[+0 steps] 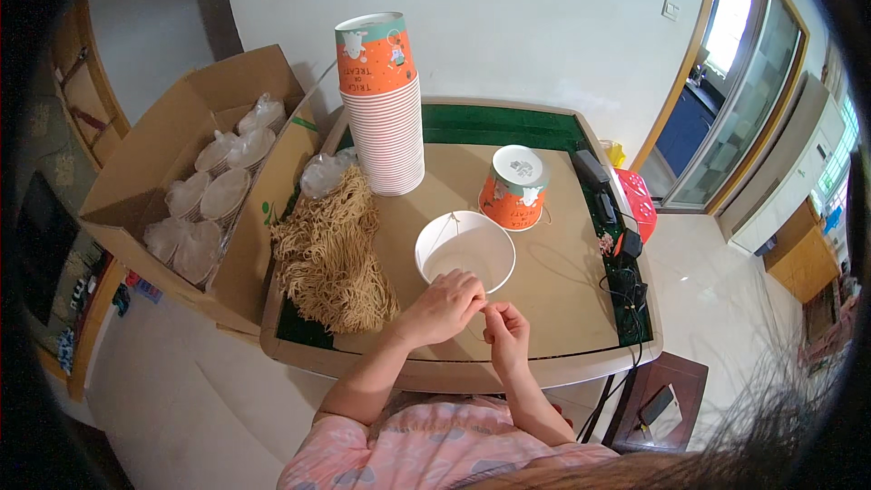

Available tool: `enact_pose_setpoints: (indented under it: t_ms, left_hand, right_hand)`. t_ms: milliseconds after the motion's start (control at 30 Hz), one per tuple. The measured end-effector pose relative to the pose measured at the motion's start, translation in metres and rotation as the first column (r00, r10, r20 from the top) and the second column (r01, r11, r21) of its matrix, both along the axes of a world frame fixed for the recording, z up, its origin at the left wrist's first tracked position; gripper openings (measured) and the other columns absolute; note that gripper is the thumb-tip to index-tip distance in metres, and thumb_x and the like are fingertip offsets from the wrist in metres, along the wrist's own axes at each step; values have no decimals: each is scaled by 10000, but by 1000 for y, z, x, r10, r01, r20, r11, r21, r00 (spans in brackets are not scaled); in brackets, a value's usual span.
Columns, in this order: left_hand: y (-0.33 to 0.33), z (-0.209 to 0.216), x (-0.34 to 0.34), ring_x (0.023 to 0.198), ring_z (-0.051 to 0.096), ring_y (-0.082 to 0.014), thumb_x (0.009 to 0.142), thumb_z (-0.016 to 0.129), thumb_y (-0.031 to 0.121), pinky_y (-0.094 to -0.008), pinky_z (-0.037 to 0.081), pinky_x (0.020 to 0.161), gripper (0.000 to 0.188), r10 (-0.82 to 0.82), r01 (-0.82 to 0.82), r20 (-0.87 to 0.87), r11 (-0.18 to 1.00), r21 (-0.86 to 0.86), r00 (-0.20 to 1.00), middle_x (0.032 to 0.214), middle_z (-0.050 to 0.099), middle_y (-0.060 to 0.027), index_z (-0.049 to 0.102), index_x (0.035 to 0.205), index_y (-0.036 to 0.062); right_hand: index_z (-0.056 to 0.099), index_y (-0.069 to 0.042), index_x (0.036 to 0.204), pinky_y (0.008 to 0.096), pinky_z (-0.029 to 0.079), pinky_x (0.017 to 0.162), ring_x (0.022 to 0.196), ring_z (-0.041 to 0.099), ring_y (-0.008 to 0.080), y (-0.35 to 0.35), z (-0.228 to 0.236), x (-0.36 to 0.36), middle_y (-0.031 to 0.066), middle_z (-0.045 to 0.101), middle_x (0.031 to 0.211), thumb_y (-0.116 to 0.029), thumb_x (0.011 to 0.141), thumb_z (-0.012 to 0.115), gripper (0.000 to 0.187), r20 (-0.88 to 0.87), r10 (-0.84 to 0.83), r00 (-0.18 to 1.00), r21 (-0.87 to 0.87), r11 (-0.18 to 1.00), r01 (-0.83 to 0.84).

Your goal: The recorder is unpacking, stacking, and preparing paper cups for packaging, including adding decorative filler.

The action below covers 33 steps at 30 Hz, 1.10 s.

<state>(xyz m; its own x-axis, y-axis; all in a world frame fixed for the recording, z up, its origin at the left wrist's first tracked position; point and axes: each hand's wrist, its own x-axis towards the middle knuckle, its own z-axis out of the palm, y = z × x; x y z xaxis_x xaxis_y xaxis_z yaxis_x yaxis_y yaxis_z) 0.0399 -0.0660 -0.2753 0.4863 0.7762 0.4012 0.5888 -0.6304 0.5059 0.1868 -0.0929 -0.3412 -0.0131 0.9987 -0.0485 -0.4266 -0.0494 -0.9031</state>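
Note:
A white paper bucket [464,252] stands mouth up at the near middle of the table, with a thin tan string over its far rim. My left hand [446,303] is closed in a pinch at its near rim. Beside it, my right hand [506,330] pinches too, the fingertips of both meeting over a thin string that is mostly hidden. Behind the bucket, an orange and green printed paper bucket [513,192] sits upside down with a string at its rim. A large bundle of tan strings [332,259] lies left of my hands.
A tall stack of upturned paper buckets [385,127] rises at the back left. An open cardboard box [263,82] with bagged stacks of buckets stands left of the table. Black cables and adapters [624,281] run along the table's right edge [649,327].

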Motion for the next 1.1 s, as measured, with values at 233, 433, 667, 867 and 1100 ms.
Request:
enact_pose_setpoints:
  t_ms: [233, 433, 667, 867, 1100]
  left_hand:
    - [3, -2, -2, 817, 517, -292, 798, 594, 128, -389, 413, 727, 120, -21, 22, 42, 1000, -19, 999, 818, 523, -101, 495, 812, 61]
    - [29, -11, -10, 872, 532, -270, 793, 577, 128, -380, 421, 787, 105, 6, -5, 81, 1000, -8, 997, 871, 569, -79, 596, 878, 69]
    - [41, -11, -14, 888, 575, -272, 783, 585, 105, -361, 447, 796, 145, -61, 43, -67, 970, -237, 996, 879, 625, -114, 659, 890, 42]
    - [43, -9, -11, 849, 587, -270, 784, 582, 146, -361, 454, 782, 176, -59, 15, -119, 939, -343, 991, 847, 646, -127, 677, 903, 57]
    - [45, -15, -12, 798, 605, -272, 778, 589, 148, -363, 470, 744, 169, -66, 29, -114, 952, -304, 991, 803, 652, -128, 682, 880, 51]
  right_hand:
    - [573, -59, 832, 179, 268, 434, 484, 359, 19, 3, -5, 2, -46, 505, 675, -94, 863, 578, 47, 12, 7, 1000, -4, 1000, -7]
    - [541, -61, 797, 184, 293, 450, 494, 372, 31, 11, -20, -3, -40, 484, 646, -94, 860, 580, 81, -29, -13, 1000, -40, 999, 11]
    - [534, -62, 790, 209, 397, 507, 540, 469, 66, 17, -35, -7, -8, 523, 651, -112, 861, 587, 101, -13, -58, 998, -45, 997, 57]
    - [535, -65, 787, 215, 414, 519, 558, 494, 76, 19, -40, -8, -3, 532, 650, -138, 860, 600, 122, -8, -65, 998, -55, 996, 65]
    - [536, -67, 786, 220, 413, 524, 550, 496, 81, 21, -40, -11, 3, 536, 639, -152, 865, 596, 131, -15, -66, 998, -61, 996, 65]
